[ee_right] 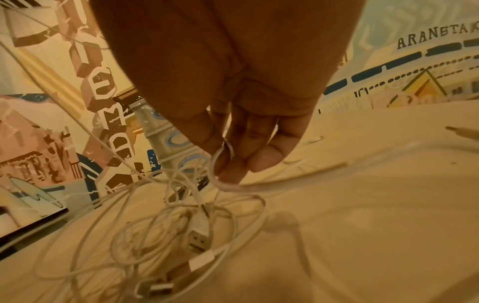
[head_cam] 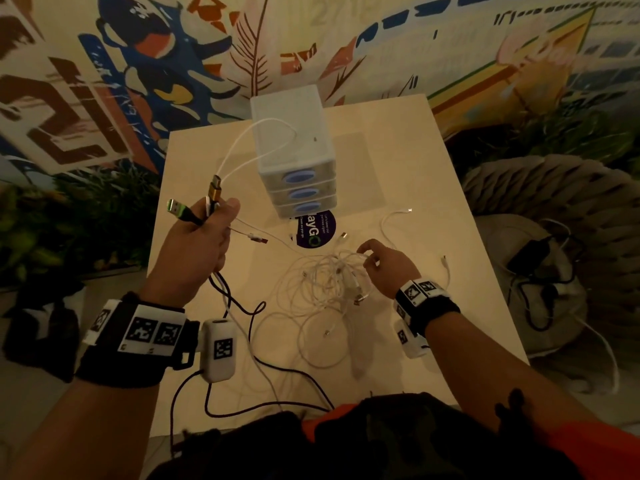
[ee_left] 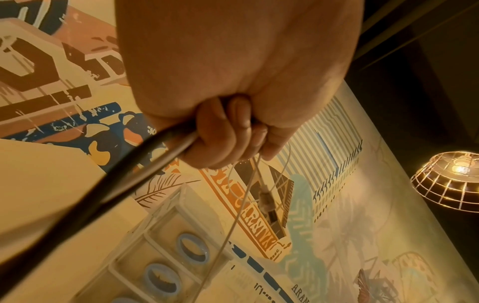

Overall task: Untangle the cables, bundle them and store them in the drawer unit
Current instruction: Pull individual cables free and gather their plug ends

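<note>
A tangle of white cables (head_cam: 329, 282) lies mid-table, with plugs (ee_right: 198, 235) showing in the pile. My right hand (head_cam: 381, 263) pinches a loop of white cable (ee_right: 220, 180) at the tangle's right edge. My left hand (head_cam: 204, 233) is raised above the table's left side, gripping several cable ends: a green plug (head_cam: 174, 206), a gold plug (head_cam: 214, 188), white cable and black cables (ee_left: 103, 192). The black cables (head_cam: 242, 306) trail down to the table front. The white drawer unit (head_cam: 298, 150) with three blue-handled drawers, all closed, stands at the table's back.
A white cable (head_cam: 263, 133) loops over the drawer unit's top. A round dark sticker (head_cam: 317, 232) lies before the unit. Loose white cable (head_cam: 446, 268) runs along the table's right side. A grey pouf with a black charger (head_cam: 530, 258) sits to the right.
</note>
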`<state>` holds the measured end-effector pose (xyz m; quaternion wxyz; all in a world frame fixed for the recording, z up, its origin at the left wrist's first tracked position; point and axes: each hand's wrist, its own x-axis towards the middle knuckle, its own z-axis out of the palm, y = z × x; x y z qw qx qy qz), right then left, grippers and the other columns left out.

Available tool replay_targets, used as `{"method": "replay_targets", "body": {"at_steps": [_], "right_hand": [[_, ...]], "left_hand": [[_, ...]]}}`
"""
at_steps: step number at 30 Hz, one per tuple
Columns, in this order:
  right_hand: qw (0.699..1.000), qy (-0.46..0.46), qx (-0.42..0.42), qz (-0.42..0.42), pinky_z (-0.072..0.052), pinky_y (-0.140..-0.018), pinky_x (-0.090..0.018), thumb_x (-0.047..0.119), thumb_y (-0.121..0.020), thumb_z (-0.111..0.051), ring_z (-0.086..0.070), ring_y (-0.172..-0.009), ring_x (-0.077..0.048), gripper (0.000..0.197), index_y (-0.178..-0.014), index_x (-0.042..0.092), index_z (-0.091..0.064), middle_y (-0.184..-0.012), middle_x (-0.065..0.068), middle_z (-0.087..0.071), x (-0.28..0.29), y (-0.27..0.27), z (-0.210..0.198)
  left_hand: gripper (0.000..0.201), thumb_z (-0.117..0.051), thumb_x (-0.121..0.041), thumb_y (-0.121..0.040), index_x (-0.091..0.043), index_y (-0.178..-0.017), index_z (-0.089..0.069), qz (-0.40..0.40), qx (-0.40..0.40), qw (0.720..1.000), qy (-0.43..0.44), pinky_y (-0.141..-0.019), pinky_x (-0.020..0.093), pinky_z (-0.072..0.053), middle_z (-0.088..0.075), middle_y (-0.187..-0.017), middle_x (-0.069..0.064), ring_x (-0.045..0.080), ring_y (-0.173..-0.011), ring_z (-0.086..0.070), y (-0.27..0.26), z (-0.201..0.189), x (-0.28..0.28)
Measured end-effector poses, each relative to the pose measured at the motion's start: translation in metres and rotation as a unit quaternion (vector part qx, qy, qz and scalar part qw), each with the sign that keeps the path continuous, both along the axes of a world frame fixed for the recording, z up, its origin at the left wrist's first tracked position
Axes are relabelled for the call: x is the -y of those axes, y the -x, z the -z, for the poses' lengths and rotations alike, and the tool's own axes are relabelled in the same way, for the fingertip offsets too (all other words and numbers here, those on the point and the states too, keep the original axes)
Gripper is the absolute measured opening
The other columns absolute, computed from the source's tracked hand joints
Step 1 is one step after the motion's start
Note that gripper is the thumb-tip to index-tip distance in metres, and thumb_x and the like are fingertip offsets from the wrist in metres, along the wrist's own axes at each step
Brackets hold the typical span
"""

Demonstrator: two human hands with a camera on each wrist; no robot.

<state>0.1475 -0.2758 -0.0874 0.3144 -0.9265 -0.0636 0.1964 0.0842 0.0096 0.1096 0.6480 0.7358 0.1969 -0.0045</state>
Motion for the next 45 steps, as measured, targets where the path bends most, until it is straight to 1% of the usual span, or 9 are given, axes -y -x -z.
{"method": "replay_targets", "body": {"at_steps": [6,10,13,18,23,28,34,39,45], "right_hand": [[0.997,0.052,0.050,-0.042,-0.047,-0.098,-0.043,0.039,-0.079,-0.072,-0.053,-0.118,-0.027,0.042,-0.120,0.032,-0.066,-0.130,-0.003,-0.053,-0.003,0.022,-0.013],[0.973,-0.055,0.222,0.013,-0.045,-0.084,-0.035,0.044,-0.083,-0.070,-0.056,-0.099,-0.020,0.030,-0.108,0.026,-0.067,-0.108,0.000,-0.059,-0.016,0.039,-0.035],[0.993,-0.118,0.014,-0.015,-0.046,-0.070,-0.031,0.052,-0.102,-0.045,-0.066,-0.077,-0.019,0.042,-0.094,0.019,-0.070,-0.086,0.002,-0.067,-0.037,0.043,-0.045],[0.919,-0.223,-0.315,0.080,-0.052,-0.060,-0.025,0.057,-0.103,-0.040,-0.070,-0.062,-0.018,0.048,-0.103,0.014,-0.063,-0.082,-0.006,-0.072,-0.072,0.031,-0.026],[0.883,-0.295,-0.331,0.155,-0.055,-0.060,-0.029,0.013,-0.102,-0.054,-0.066,-0.052,-0.016,0.019,-0.085,0.008,-0.061,-0.078,-0.013,-0.067,-0.082,0.017,-0.003],[0.873,-0.277,-0.363,0.173,-0.057,-0.093,-0.052,0.044,-0.094,-0.065,-0.074,-0.083,-0.030,0.029,-0.097,0.015,-0.067,-0.092,-0.009,-0.076,-0.082,0.005,0.024],[0.863,-0.305,-0.362,0.176,-0.053,-0.046,-0.026,0.012,-0.095,-0.068,-0.065,-0.054,-0.023,0.014,-0.093,0.002,-0.059,-0.086,-0.018,-0.067,-0.094,0.015,0.007],[0.854,-0.347,-0.321,0.217,-0.047,-0.040,-0.024,0.005,-0.102,-0.050,-0.064,-0.046,-0.022,0.010,-0.097,0.006,-0.060,-0.079,-0.017,-0.066,-0.090,0.012,0.018],[0.871,-0.373,-0.214,0.237,-0.046,-0.041,-0.019,0.016,-0.105,-0.050,-0.061,-0.043,-0.009,0.022,-0.124,0.013,-0.061,-0.078,-0.006,-0.065,-0.079,0.017,0.024]], "left_hand": [[0.033,-0.054,-0.029,-0.105,-0.025,-0.073,-0.044,0.013,-0.020,1.000,-0.011,-0.037,0.018,-0.022,-0.026,-0.050,-0.010,0.006,-0.040,-0.021,0.001,0.005,-0.002],[0.031,-0.056,-0.031,-0.103,-0.023,-0.076,-0.044,0.039,-0.024,0.999,-0.020,-0.039,0.020,-0.022,-0.026,-0.053,-0.006,0.007,-0.042,-0.022,0.008,0.005,0.004],[0.035,-0.064,-0.040,-0.098,-0.023,-0.074,-0.045,0.118,-0.014,0.991,-0.062,-0.042,0.022,-0.028,-0.032,-0.056,-0.007,0.008,-0.046,-0.028,0.019,0.002,0.017],[0.038,-0.061,-0.018,-0.100,-0.047,-0.076,-0.057,0.390,0.040,0.906,-0.160,-0.065,0.013,-0.043,-0.061,-0.075,-0.020,0.001,-0.067,-0.056,0.041,-0.003,0.056],[0.030,-0.071,-0.013,-0.091,-0.038,-0.079,-0.062,0.471,-0.022,0.859,-0.201,-0.068,0.030,-0.053,-0.065,-0.074,-0.010,0.008,-0.071,-0.065,0.053,0.020,0.053],[0.034,-0.070,-0.012,-0.083,-0.043,-0.073,-0.060,0.489,-0.066,0.840,-0.226,-0.069,0.042,-0.055,-0.061,-0.068,-0.010,0.014,-0.068,-0.063,0.057,0.025,0.041],[0.044,-0.072,-0.016,-0.086,-0.056,-0.074,-0.056,0.539,-0.033,0.815,-0.211,-0.064,0.028,-0.050,-0.060,-0.069,-0.023,0.001,-0.065,-0.058,0.054,0.026,0.061],[0.021,-0.078,-0.036,-0.084,-0.031,-0.081,-0.057,0.543,-0.049,0.802,-0.245,-0.067,0.031,-0.051,-0.059,-0.075,-0.011,0.007,-0.070,-0.058,0.055,0.039,0.051],[0.031,-0.082,-0.048,-0.078,-0.045,-0.104,-0.065,0.492,-0.158,0.794,-0.322,-0.072,0.030,-0.051,-0.063,-0.080,-0.014,0.005,-0.075,-0.059,0.047,0.064,0.015]]}}
